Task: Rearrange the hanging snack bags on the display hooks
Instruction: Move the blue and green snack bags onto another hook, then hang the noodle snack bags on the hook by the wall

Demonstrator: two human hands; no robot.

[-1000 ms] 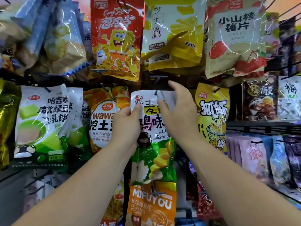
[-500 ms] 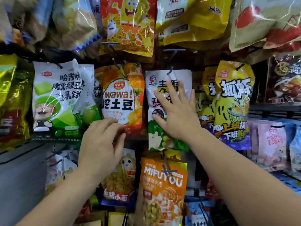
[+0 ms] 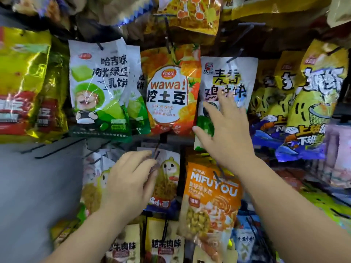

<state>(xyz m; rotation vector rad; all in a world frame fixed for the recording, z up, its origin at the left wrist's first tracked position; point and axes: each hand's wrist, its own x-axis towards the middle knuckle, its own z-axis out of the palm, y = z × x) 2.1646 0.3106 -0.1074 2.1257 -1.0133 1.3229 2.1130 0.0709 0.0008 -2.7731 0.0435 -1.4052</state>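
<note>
The white snack bag (image 3: pixel 228 76) hung on a hook (image 3: pixel 236 55) in the middle row, just right of the orange potato bag (image 3: pixel 169 92), with the right hand (image 3: pixel 226 133) spread flat on its front, while the left hand (image 3: pixel 129 183), fingers bent, lay against the noodle bag (image 3: pixel 169 179) lower down, its grip unclear.

The right hand (image 3: pixel 226 133) is blurry and covers the lower half of the white and green bag (image 3: pixel 228 73), the left hand (image 3: pixel 129 183) hides part of the noodle bag (image 3: pixel 169 168), and the top edge cuts off the orange cartoon bag (image 3: pixel 190 14).
</note>
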